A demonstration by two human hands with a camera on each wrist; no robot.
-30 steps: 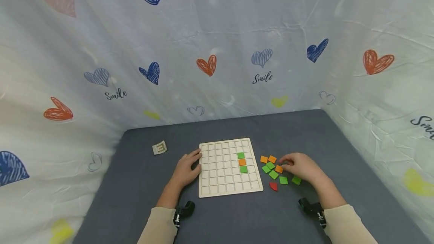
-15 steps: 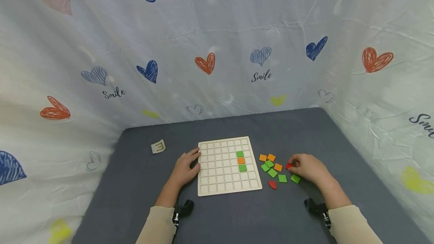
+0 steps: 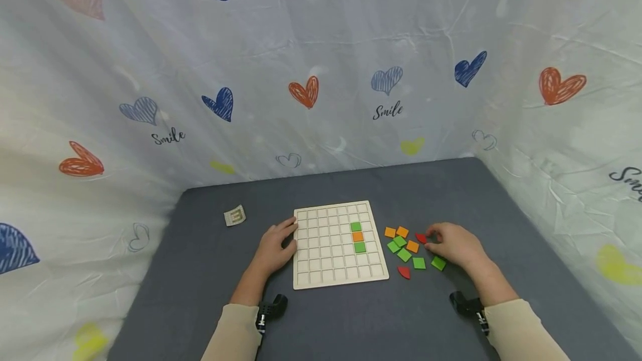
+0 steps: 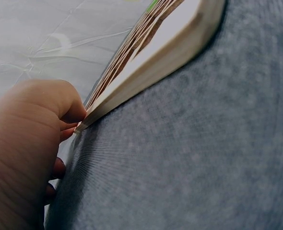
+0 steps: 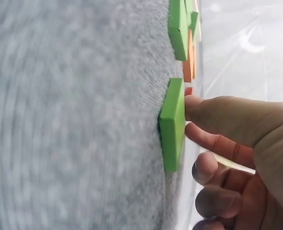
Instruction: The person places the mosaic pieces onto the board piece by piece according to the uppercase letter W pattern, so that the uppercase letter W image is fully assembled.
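There it goes: in the last half second the red piece (image 3: 420, 238) has edged closer to the board (image 3: 321, 249), and it now shows clear of the right hand (image 3: 453, 245), where it was tucked between the fingertips. We'd judge it the piece being worked with, yet it lies off the board's right side, so nothing has been added to the layout: we count one green tile (image 3: 355, 227), one orange tile (image 3: 357, 236) and a second green tile (image 3: 359, 247) in a column toward the board's right edge. Look at that right hand now: thumb and forefinger bent, a narrow gap between them, and the red piece right at their tips, on the side facing the board; whether they pinch it or barely touch it, we cannot tell. Just on the hand's near side we have a loose green tile (image 3: 438, 263), the farthest piece from the board. Meanwhile the left hand (image 3: 273, 250) rests against the board's left edge, fingers and thumb spread, gripping nothing that we can see.
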